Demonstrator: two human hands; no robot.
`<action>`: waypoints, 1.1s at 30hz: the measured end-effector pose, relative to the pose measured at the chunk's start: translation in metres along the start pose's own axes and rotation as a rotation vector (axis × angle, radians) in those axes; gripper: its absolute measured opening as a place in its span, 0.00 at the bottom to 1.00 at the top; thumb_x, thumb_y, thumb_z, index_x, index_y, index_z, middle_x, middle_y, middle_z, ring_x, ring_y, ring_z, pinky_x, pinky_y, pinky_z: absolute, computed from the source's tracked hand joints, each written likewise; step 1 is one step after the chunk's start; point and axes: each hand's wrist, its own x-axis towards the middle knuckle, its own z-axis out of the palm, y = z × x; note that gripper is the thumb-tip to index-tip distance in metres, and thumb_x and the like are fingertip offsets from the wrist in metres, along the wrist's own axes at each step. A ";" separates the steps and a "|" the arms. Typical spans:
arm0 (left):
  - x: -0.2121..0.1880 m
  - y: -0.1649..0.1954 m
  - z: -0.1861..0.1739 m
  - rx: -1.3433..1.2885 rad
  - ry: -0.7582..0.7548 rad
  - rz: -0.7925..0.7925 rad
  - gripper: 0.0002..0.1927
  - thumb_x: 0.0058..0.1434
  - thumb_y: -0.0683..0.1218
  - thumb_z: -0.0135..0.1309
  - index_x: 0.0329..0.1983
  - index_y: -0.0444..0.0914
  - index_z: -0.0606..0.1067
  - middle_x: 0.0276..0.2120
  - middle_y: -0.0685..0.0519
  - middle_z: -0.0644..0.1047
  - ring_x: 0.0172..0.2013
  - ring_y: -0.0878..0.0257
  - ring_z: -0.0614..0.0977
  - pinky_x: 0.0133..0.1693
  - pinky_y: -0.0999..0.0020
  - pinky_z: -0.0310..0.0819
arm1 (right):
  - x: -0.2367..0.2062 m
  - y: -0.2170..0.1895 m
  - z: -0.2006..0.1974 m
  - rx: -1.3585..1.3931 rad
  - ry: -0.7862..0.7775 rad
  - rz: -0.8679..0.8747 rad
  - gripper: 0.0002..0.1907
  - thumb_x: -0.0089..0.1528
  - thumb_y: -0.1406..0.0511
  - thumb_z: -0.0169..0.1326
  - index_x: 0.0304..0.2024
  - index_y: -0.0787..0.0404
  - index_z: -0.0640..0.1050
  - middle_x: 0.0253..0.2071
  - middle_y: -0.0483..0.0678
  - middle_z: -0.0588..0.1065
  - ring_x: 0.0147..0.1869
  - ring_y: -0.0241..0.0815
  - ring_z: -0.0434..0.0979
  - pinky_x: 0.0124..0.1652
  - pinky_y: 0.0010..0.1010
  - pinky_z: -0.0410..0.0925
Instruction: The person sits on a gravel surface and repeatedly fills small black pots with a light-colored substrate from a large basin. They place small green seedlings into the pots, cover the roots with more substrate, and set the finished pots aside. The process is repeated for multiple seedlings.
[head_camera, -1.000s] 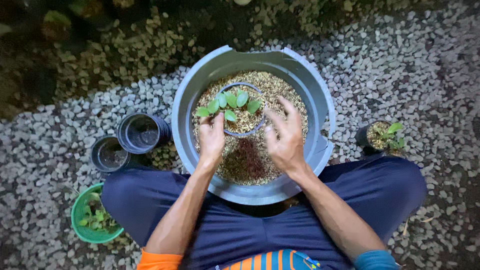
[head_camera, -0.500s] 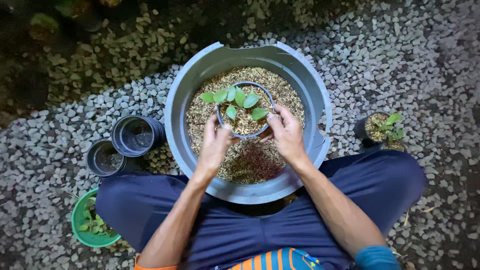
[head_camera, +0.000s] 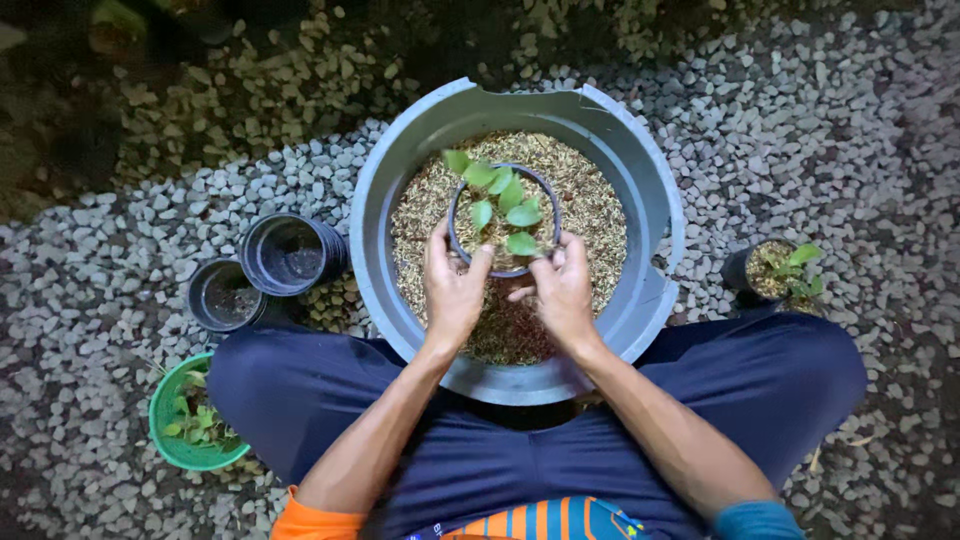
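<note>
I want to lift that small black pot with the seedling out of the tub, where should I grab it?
Grip the small black pot by its rim on opposite sides, coming from above, where the left hand and right hand hold it; leaves crowd the middle.

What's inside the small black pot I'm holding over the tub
Inside the small black pot: a green-leaved seedling in pale, chippy potting mix. Roots and the pot's bottom are covered.

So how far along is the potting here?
Done: one potted seedling stands on the gravel. In hand: the left hand and right hand grip the small black pot over the grey tub; it already holds a seedling and mix. Left: two black pots stand unplanted.
</note>
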 end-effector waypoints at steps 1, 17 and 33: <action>0.001 0.000 -0.001 0.056 0.023 0.042 0.31 0.65 0.42 0.56 0.69 0.30 0.62 0.51 0.48 0.73 0.40 0.67 0.81 0.38 0.71 0.80 | -0.001 0.001 0.002 -0.015 0.003 0.019 0.17 0.68 0.71 0.45 0.58 0.67 0.59 0.48 0.56 0.76 0.38 0.41 0.83 0.28 0.30 0.79; -0.006 0.010 0.011 -0.036 -0.013 -0.086 0.40 0.61 0.44 0.56 0.74 0.35 0.52 0.61 0.39 0.70 0.54 0.53 0.78 0.54 0.58 0.74 | 0.005 0.012 -0.001 0.092 0.059 0.144 0.21 0.64 0.72 0.50 0.56 0.67 0.58 0.43 0.59 0.76 0.28 0.44 0.80 0.24 0.29 0.74; 0.028 -0.032 -0.007 0.240 0.080 -0.267 0.26 0.74 0.55 0.33 0.68 0.36 0.67 0.49 0.40 0.75 0.47 0.53 0.79 0.49 0.55 0.73 | 0.001 0.032 -0.009 0.013 -0.081 0.105 0.18 0.68 0.70 0.52 0.56 0.65 0.60 0.34 0.56 0.73 0.30 0.42 0.80 0.26 0.30 0.76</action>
